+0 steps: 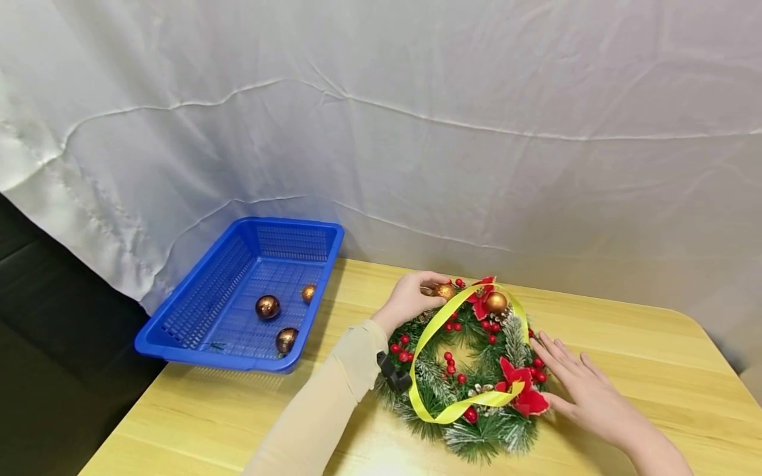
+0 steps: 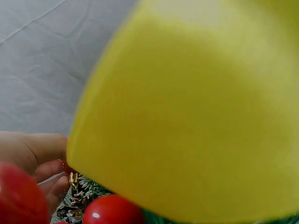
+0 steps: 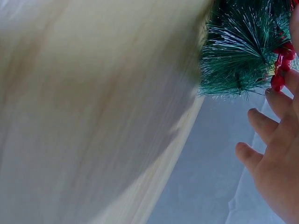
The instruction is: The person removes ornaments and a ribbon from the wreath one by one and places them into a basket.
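Observation:
A green Christmas wreath (image 1: 428, 413) with red berries, red flowers and pine cones lies on the table. Looped over it is a yellow ribbon (image 1: 419, 370), which fills much of the left wrist view. My left hand (image 1: 411, 301) pinches a gold glitter bauble (image 1: 444, 291) at the wreath's upper left; the ribbon partly hides those fingers in the left wrist view. Another gold bauble (image 1: 497, 303) sits near the top red flower. Along the wreath's right side, my right hand (image 1: 595, 400) has its fingers extended, touching the edge by the red berries (image 3: 278, 83).
Left of the wreath stands a blue plastic basket (image 1: 151, 340) holding a large copper bauble (image 1: 268, 307), another copper bauble (image 1: 286, 340) and a small gold bauble (image 1: 308, 293). A grey-white curtain (image 1: 417, 178) hangs behind the wooden table (image 1: 643, 350).

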A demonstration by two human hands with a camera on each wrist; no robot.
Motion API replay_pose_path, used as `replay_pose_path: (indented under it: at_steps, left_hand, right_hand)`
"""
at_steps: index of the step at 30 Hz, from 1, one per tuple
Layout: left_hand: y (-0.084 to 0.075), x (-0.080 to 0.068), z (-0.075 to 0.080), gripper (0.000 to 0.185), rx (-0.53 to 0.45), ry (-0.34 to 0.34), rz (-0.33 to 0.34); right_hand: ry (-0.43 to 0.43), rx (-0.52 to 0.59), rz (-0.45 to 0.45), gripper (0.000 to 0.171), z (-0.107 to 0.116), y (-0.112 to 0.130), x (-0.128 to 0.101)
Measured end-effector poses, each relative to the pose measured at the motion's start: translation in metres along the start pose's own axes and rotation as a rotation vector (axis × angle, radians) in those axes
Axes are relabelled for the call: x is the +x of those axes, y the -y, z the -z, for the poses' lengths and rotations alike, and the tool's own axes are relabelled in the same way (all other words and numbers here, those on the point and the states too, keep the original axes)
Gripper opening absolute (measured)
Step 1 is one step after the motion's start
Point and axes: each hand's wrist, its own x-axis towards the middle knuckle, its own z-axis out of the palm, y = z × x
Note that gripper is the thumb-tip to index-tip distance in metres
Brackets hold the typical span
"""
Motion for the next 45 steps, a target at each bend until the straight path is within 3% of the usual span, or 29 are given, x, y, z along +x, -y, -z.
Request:
replay_pose_path:
  at_steps: [14,23,32,37,45]
  left_hand:
    - [-0.012,-0.003,0.012,0.035,-0.094,-0.157,0.045]
    - [-0.026,-0.015,0.027,0.036,-0.186,-0.191,0.019]
    - [-0.042,-0.054,0.054,0.038,-0.268,-0.186,-0.030]
    - [-0.040,-0.077,0.069,0.039,-0.283,-0.191,-0.045]
    - [-0.030,-0.113,0.099,0.041,-0.251,-0.239,-0.008]
  right_hand:
    - [-0.018,0.001,0.026,0.080,-0.001,0.000,0.002]
    - [-0.014,-0.004,0.024,0.080,-0.002,-0.001,0.002]
    - [-0.010,0.005,0.015,0.080,-0.003,-0.003,0.002]
    - [-0.014,0.002,0.022,0.081,-0.005,-0.004,0.001]
    - [-0.021,0.005,0.023,0.082,-0.005,-0.004,0.000]
